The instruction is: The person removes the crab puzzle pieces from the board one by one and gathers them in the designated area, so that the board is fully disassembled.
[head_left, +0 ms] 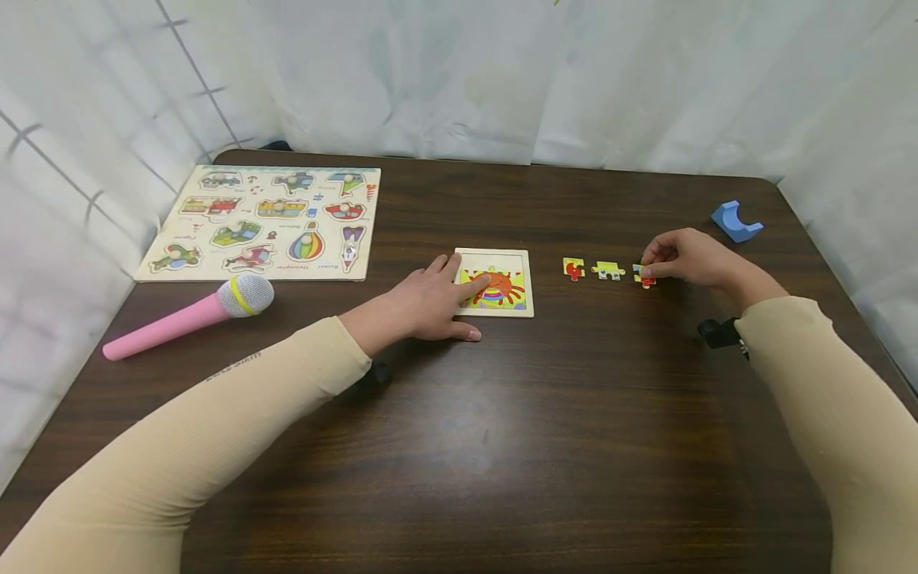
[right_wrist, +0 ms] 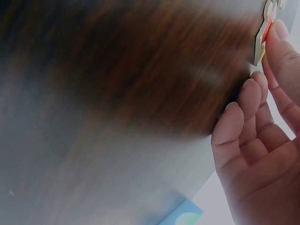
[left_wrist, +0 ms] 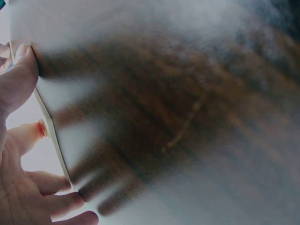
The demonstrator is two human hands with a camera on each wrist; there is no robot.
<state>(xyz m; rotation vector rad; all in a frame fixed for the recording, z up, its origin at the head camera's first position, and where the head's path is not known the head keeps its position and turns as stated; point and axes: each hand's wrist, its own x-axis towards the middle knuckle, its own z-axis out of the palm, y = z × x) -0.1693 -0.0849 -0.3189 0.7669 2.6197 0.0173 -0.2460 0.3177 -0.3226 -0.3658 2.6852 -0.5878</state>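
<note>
My left hand [head_left: 430,301] rests across the left edge of a small square puzzle board [head_left: 529,283]. Its fingers are spread, and the index finger lies on the red-orange cartoon picture [head_left: 511,288] inside the pale frame. Over on the right, my right hand [head_left: 692,257] pinches a red, yellow and blue puzzle piece [head_left: 647,281] between thumb and index finger at the tabletop. Left of that piece lie a yellow puzzle piece [head_left: 608,270] with eyes and a red-and-yellow puzzle piece [head_left: 574,268]. In the right wrist view, the other fingers [right_wrist: 229,124] curl against the table.
A large vehicle peg puzzle [head_left: 276,219] lies at the back left of the dark wooden table [head_left: 488,446]. In front of it is a pink toy microphone [head_left: 194,315]. A blue arch-shaped block [head_left: 735,222] sits behind my right hand. White curtains [head_left: 502,80] hang behind the table.
</note>
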